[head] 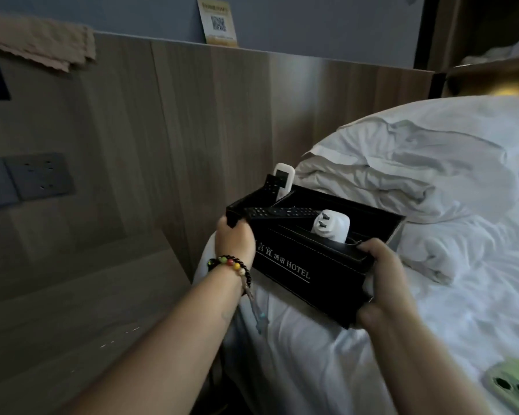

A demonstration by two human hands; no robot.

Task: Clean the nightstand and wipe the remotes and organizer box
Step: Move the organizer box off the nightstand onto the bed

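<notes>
A black organizer box (300, 265) with white "HOTEL" lettering is held over the edge of the white bed. My left hand (234, 238) grips its left end; my right hand (384, 283) grips its right end, thumb over the rim. Inside stand a white remote (283, 179) and a black remote (271, 185) at the back left. Another black remote (282, 211) lies across the top. A white plug adapter (331, 226) sticks up near the front. The wooden nightstand (72, 295) lies at the lower left, its top bare.
A beige cloth (39, 43) hangs over the wooden wall panel's ledge at the upper left. Wall sockets (39, 176) sit on the panel. A QR-code card (218, 22) leans on the ledge. Rumpled white bedding (417, 175) fills the right. A green phone (513, 384) lies on the bed.
</notes>
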